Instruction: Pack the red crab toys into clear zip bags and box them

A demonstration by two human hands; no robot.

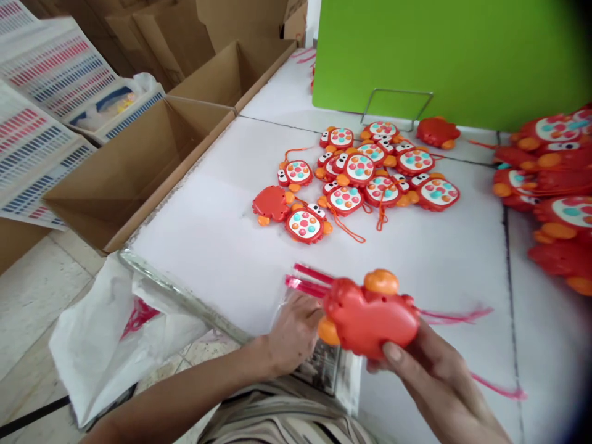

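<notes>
Red toy [372, 317] pinched in right grip [432, 370], left grip [295, 336] unreadable behind, green board [444, 52] beyond.

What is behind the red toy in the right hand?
Past the red toy, the left hand, pink strips and tabletop show; the toy's far side and whatever it covers are hidden.

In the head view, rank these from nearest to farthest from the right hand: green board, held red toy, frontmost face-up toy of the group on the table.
From the right hand:
1. Held red toy: in its grasp.
2. Frontmost face-up toy: ahead and to the left, on the table.
3. Green board: farthest, standing behind the group.
</notes>
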